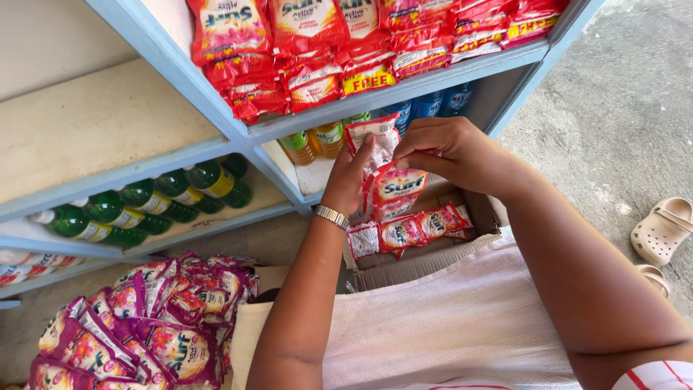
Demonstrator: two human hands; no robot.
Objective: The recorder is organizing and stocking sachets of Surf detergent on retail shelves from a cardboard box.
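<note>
- Our left hand (351,173) is pinched onto the top of a strip of red and pink detergent sachets (393,189), fingers up along the uppermost packet.
- Our right hand (449,150) comes in from the other side and grips the same strip near its top, thumb and fingers closed on the packet edge.
- So the strip is held up between both hands, right in front of the shelf unit, and hangs down so its lower sachets trail into an open cardboard box (433,253) just below.
- There's a silver wristwatch (331,215) on our left wrist.
- A white towel-like cloth (462,318) lies under our arms, just beside the box.
- The light blue shelf frame (216,108) holds a big heap of red sachets (346,50) on the upper level.
- Lower down we see green bottles (144,206) lying on their sides, plus yellow bottles (314,141) and blue bottles (429,105) behind our hands.
- Bottom left sits a pile of purple and pink sachets (144,325).
- Off to the right on the concrete floor, a beige clog (663,230).
</note>
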